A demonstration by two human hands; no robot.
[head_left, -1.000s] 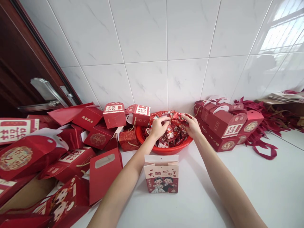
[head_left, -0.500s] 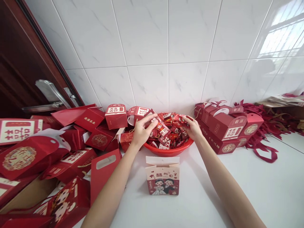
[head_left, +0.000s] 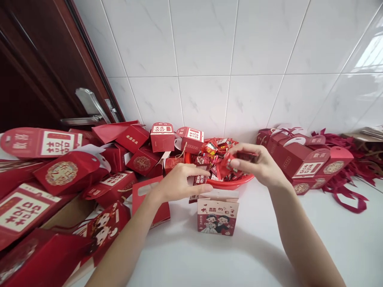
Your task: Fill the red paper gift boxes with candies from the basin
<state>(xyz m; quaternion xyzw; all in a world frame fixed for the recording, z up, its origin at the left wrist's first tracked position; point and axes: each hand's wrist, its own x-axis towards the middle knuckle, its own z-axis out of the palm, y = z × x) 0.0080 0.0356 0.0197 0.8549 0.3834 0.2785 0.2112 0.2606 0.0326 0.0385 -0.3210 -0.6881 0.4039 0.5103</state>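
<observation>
A small open gift box (head_left: pixel 217 219), cream and red with a cartoon bride and groom, stands upright on the white table. My left hand (head_left: pixel 178 181) is at its upper left, thumb and fingers closed around a long dark red candy packet (head_left: pixel 201 169) with white lettering. My right hand (head_left: pixel 257 163) is above the front right of a red basin (head_left: pixel 236 183), pinching a red wrapped candy (head_left: pixel 223 168). Wrapped candies (head_left: pixel 217 146) in red and gold fill the basin, partly hidden behind my hands.
Red gift boxes (head_left: pixel 64 171) are heaped on the left, below a dark door (head_left: pixel 44 59) with a metal handle. More red boxes (head_left: pixel 302 159) are stacked on the right beside dark red ribbons (head_left: pixel 353 199). A white tiled wall (head_left: pixel 203 48) rises behind.
Both hands have drawn back from the basin toward the box. The left brings the dark red packet near the box's top, and the right has lifted a red candy. The view has shifted left.
</observation>
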